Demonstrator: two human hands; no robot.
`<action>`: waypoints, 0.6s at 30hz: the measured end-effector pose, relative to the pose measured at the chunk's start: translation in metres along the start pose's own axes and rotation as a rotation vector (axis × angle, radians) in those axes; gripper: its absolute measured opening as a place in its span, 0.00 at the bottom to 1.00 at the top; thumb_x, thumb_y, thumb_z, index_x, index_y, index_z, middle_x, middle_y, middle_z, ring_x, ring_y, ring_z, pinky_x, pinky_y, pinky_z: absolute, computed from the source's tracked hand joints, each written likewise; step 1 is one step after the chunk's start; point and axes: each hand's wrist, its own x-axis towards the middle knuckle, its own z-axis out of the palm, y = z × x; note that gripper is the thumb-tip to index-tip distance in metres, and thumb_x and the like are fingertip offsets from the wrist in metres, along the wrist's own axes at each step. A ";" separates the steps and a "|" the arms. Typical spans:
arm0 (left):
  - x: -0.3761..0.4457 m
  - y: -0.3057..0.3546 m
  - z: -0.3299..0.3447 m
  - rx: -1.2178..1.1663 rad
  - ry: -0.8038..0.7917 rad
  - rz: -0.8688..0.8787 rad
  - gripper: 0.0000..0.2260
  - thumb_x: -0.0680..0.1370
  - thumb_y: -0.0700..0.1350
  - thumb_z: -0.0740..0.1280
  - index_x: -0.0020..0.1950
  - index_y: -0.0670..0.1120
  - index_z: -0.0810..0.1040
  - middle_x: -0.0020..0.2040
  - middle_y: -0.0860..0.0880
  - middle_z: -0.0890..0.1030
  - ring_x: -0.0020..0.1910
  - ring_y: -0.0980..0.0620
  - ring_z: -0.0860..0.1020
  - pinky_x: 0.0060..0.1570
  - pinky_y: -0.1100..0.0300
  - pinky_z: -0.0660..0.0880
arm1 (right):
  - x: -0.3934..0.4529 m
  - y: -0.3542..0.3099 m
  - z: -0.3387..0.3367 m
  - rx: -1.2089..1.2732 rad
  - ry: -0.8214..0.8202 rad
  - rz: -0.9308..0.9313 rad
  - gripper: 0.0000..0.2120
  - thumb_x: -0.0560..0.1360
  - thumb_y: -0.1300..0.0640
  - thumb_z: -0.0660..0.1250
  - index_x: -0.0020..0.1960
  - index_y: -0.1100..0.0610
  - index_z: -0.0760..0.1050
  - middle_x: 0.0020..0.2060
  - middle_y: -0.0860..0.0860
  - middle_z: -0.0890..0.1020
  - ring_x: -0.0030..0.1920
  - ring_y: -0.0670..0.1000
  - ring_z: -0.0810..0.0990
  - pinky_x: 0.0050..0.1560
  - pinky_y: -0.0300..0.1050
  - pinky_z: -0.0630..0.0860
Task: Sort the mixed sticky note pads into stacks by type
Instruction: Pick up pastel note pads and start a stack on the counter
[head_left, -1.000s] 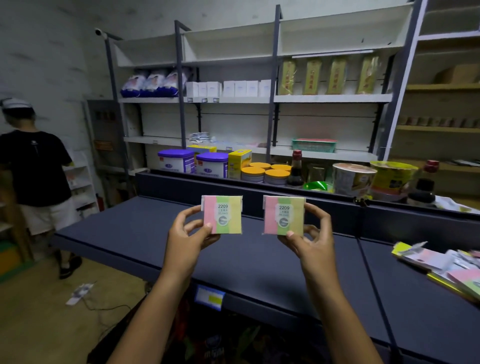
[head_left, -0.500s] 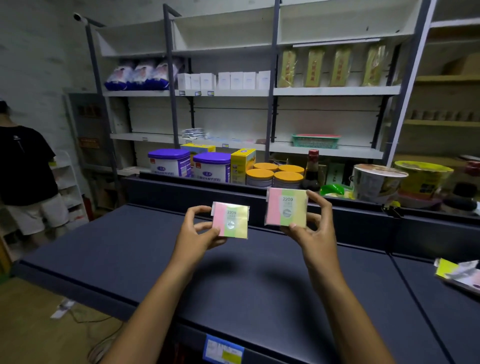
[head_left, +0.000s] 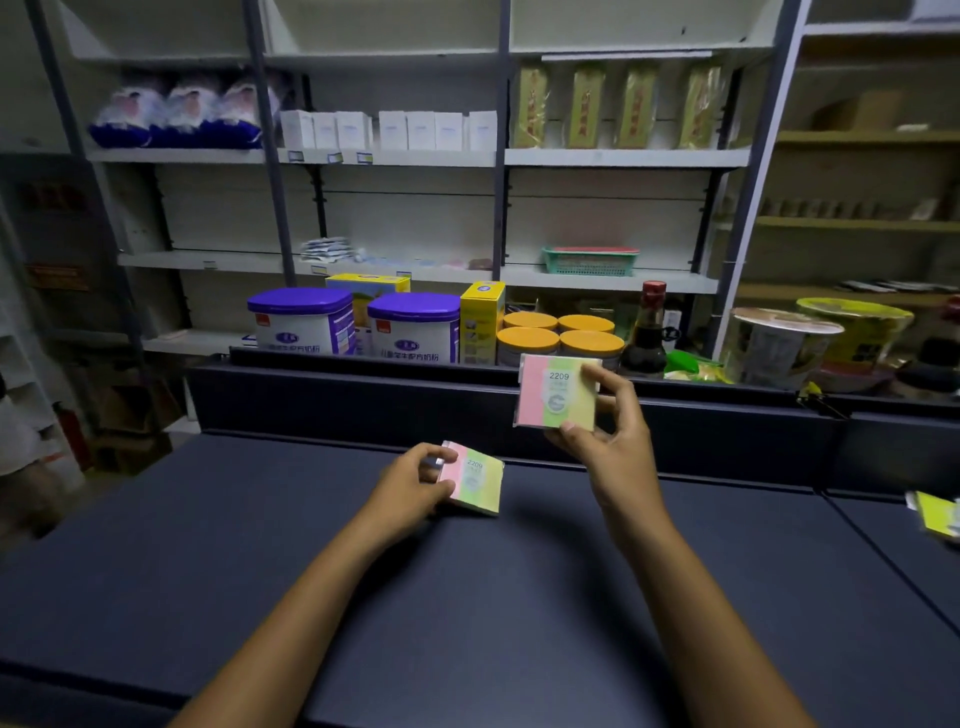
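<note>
Two wrapped sticky note pads, each striped pink, green and yellow and marked 2209, are in my hands. My left hand (head_left: 415, 486) pinches one pad (head_left: 475, 480) by its left edge, tilted low over the dark blue shelf top (head_left: 260, 545); whether it touches the surface I cannot tell. My right hand (head_left: 608, 436) holds the other pad (head_left: 556, 392) upright, higher and to the right, thumb under it and fingers on its right edge. More pads (head_left: 937, 514) lie at the far right edge, mostly cut off.
A raised dark rail (head_left: 363, 395) bounds the back of the surface. Behind it stand purple-lidded tins (head_left: 301, 319), yellow boxes (head_left: 480, 319), orange-lidded jars (head_left: 561, 338), a dark bottle (head_left: 647, 332) and noodle bowls (head_left: 779, 345). White shelving rises behind. A person's leg (head_left: 21, 447) shows at far left.
My left hand has lowered its pad toward the shelf top and tilted it flatter. My right hand kept its pad raised. The view has moved closer and lower.
</note>
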 end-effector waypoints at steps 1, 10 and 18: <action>0.004 -0.004 -0.001 0.046 -0.008 0.017 0.13 0.76 0.35 0.68 0.59 0.45 0.78 0.46 0.45 0.80 0.44 0.49 0.78 0.47 0.54 0.76 | 0.004 0.001 0.005 -0.011 0.000 0.001 0.27 0.76 0.72 0.65 0.64 0.43 0.72 0.59 0.51 0.77 0.53 0.48 0.84 0.48 0.44 0.83; 0.016 -0.025 0.004 0.391 -0.030 0.196 0.13 0.80 0.49 0.64 0.65 0.52 0.73 0.47 0.54 0.74 0.51 0.54 0.72 0.51 0.61 0.69 | 0.014 0.019 0.025 -0.083 -0.091 0.022 0.26 0.76 0.70 0.67 0.68 0.49 0.70 0.58 0.52 0.78 0.54 0.48 0.83 0.51 0.47 0.83; 0.018 -0.029 0.002 0.663 -0.031 0.217 0.14 0.81 0.55 0.59 0.66 0.55 0.71 0.59 0.51 0.70 0.62 0.51 0.68 0.60 0.53 0.72 | 0.018 0.039 0.021 -0.217 -0.130 0.049 0.23 0.75 0.63 0.72 0.64 0.43 0.73 0.56 0.49 0.81 0.55 0.48 0.82 0.54 0.49 0.82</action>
